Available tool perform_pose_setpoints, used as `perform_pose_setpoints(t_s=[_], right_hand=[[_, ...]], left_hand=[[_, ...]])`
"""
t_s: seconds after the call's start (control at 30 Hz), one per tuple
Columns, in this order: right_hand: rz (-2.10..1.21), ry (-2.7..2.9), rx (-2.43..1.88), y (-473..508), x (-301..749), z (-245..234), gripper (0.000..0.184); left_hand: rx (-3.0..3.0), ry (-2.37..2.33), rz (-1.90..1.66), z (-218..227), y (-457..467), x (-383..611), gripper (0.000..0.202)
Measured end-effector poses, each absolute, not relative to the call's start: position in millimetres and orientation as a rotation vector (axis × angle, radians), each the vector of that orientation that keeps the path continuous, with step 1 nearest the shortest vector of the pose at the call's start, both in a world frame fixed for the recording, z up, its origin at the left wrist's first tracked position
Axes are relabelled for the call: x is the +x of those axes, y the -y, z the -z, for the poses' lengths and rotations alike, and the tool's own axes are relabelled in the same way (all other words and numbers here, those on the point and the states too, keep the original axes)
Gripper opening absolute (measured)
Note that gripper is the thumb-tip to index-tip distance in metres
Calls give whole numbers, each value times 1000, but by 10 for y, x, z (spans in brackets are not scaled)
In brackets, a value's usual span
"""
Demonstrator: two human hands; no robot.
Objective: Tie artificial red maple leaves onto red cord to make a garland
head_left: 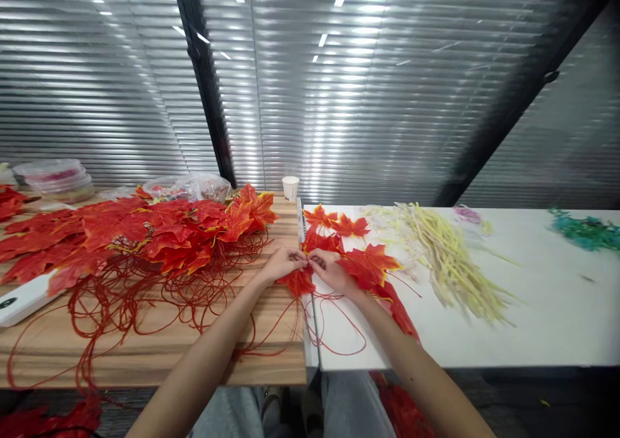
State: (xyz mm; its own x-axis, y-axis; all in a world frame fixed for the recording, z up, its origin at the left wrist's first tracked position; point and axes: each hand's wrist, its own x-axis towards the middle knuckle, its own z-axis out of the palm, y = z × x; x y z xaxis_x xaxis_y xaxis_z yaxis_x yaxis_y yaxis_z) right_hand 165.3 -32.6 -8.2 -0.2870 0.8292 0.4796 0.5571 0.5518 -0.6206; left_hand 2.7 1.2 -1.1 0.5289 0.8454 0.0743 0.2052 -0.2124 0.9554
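My left hand [285, 263] and my right hand [330, 271] meet over the seam between two tables. Both are closed in a pinch, fingertips almost touching. A thin red cord [356, 327] loops over the white table below them and seems to run up to the pinched fingers, which partly hide it. Right under the fingertips is a red artificial maple leaf [298, 283]; its stem end is hidden. More maple leaves [371, 265] lie around and behind my right hand, and a string of them [401, 315] passes under my right forearm to the table's edge.
At left, a heap of red maple leaves [169, 228] with tangled red cords [145, 296] covers the wooden table [271, 370]. A white device [26, 299], plastic tubs [61, 179] and a paper cup [290, 188] stand there. Yellow strands [450, 263] and green foliage [588, 230] lie right.
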Motion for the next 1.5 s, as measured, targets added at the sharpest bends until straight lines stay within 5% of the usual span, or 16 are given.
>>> perform_pose_setpoints(t_s=[1.5], right_hand=[[-508,1960,-1042,312,1651,92,17]], left_hand=[[1728,-961,-747,-59,32,46,17]])
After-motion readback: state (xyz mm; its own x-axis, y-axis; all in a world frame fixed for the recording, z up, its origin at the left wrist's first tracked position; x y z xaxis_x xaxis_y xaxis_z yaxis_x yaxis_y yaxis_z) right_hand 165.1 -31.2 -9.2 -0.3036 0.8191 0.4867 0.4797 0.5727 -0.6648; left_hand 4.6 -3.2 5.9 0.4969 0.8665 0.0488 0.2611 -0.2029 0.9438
